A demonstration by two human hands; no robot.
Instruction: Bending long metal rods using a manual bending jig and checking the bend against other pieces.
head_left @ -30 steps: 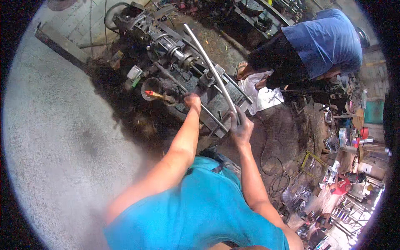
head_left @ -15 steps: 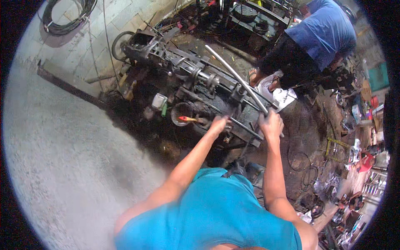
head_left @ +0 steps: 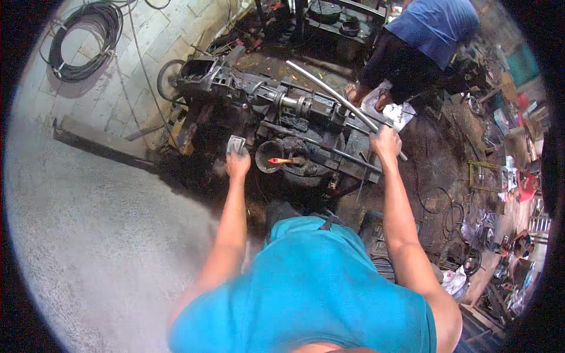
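Observation:
My right hand (head_left: 386, 143) is closed round a long pale metal bar (head_left: 332, 93) near its lower end. The bar slants up and to the left across a greasy metal machine (head_left: 303, 106) with rails and a shaft. My left hand (head_left: 237, 163) is stretched out left of the machine, its fingers closed on a small pale boxy container (head_left: 236, 143). Between my hands a round bowl (head_left: 269, 169) sits by the machine, with a red-tipped brush (head_left: 279, 160) lying across it.
A person in a blue shirt (head_left: 435, 29) bends over beyond the machine's right end. Coiled black cable (head_left: 59, 65) hangs on the block wall. A long dark metal piece (head_left: 100, 147) lies along the left. Cluttered scrap and a yellow frame (head_left: 482, 170) lie on the right.
My left hand has left the front of the machine and moved left to the pale container. The right hand still grips the bar, which now slants less steeply. My view has shifted slightly.

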